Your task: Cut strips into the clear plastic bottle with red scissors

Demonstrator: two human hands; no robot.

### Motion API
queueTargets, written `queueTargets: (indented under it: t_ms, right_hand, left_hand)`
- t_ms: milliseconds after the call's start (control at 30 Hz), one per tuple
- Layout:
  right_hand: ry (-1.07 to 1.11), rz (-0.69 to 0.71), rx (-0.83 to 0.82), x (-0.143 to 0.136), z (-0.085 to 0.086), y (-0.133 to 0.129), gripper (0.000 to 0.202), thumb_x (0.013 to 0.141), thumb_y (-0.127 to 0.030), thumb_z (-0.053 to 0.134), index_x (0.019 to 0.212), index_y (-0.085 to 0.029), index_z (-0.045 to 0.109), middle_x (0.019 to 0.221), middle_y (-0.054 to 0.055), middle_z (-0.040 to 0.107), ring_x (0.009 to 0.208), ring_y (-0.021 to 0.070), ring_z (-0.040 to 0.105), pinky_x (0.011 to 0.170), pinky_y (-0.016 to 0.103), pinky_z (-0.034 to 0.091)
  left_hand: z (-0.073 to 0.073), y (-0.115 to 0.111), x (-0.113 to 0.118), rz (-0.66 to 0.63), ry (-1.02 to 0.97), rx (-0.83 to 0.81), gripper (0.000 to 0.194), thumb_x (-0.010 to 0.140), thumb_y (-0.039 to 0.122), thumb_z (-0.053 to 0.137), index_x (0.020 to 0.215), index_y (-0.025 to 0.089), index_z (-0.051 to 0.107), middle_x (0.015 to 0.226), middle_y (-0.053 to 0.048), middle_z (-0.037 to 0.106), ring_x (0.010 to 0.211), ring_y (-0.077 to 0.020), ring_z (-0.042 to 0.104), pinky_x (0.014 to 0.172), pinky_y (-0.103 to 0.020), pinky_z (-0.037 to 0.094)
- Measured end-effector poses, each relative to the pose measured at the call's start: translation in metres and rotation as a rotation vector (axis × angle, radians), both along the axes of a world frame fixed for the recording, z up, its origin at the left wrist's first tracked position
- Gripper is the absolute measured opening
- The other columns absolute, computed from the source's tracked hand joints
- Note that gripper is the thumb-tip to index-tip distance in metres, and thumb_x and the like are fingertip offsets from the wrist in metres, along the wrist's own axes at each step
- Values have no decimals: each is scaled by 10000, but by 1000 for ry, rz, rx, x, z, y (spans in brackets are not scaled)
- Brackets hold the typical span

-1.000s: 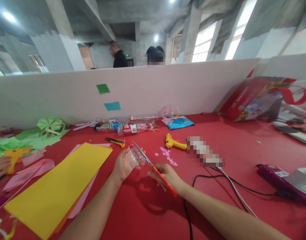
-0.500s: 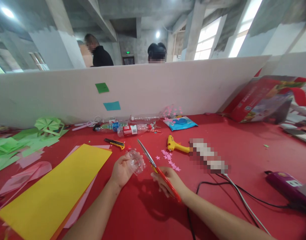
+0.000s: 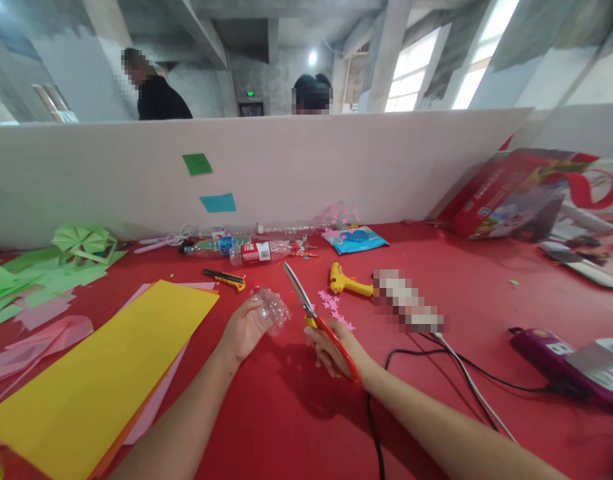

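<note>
Between the fingers of my left hand (image 3: 245, 328) is a clear piece of plastic bottle (image 3: 274, 312), rounded and bumpy like a bottle's base. My right hand (image 3: 336, 347) is closed around the handles of red-handled scissors (image 3: 340, 350), whose blades point up and away, a short gap to the right of the plastic. Beyond the scissors lie pink paper stars (image 3: 332, 304) and a yellow glue gun (image 3: 350, 283). A yellow box cutter (image 3: 226, 278) rests past my left hand.
Yellow sheets (image 3: 111, 363) cover the left side, beside green paper scraps (image 3: 41, 287). Plastic bottles (image 3: 259, 252) and a blue packet (image 3: 356, 241) lie along the white partition (image 3: 286, 167). A blurred-out power strip (image 3: 411, 300), cables and a purple tool (image 3: 561, 363) occupy the right.
The scissors have tilted slightly more upright beside the plastic piece. The view has shifted a little, and the person in black behind the partition appears further left.
</note>
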State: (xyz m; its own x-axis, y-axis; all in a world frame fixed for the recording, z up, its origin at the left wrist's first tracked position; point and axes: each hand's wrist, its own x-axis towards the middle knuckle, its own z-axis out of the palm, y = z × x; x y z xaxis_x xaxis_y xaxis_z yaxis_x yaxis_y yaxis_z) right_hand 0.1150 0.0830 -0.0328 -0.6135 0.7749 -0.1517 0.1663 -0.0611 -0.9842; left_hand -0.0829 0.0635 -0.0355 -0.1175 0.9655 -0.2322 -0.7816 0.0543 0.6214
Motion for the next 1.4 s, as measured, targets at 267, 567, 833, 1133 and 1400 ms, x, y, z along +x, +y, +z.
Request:
queueTargets:
  t_ms: [267,567,833,1133,1400]
  right_hand:
    - [-129,76,95,15,18,1,491,704,-642,643,610,-200,451,404,-90,429,324,61,386,388,197,330]
    - [-289,307,77,38,42,3,464,775,-627,605,694,-178,520,414,-85,416,317,67,380,344,184,299]
    - [-394,369,-24,41,51,0,463,756,-624,627,689,-173,549,384,-97,373,314,56,347,363,182,339]
    - [-367,358,-23,31,42,-5,464,771,-634,579,685,-180,544,390,-87,417,299,59,380,349,175,354]
    - [-332,319,-106,23,31,-10,448,760,-620,577,669,-185,522,350,-104,390,274,55,369,339,174,350]
  left_hand:
    - [7,2,5,59,5,12,145,767,134,530,844,134,653,846,-80,735,788,-187,693,755,-321,534]
    - [3,4,0,136,32,31,95,750,134,576,829,155,625,744,-21,698,614,-136,644,520,-236,474]
    - [5,4,-9,217,58,69,27,747,142,611,735,147,636,677,-8,676,612,-105,619,596,-208,476]
    - [5,3,-9,225,49,37,49,750,164,611,748,130,647,786,-65,713,737,-161,675,679,-272,510]
    - [4,1,-6,260,102,63,29,706,165,650,706,144,631,645,-20,656,592,-125,623,580,-242,471]
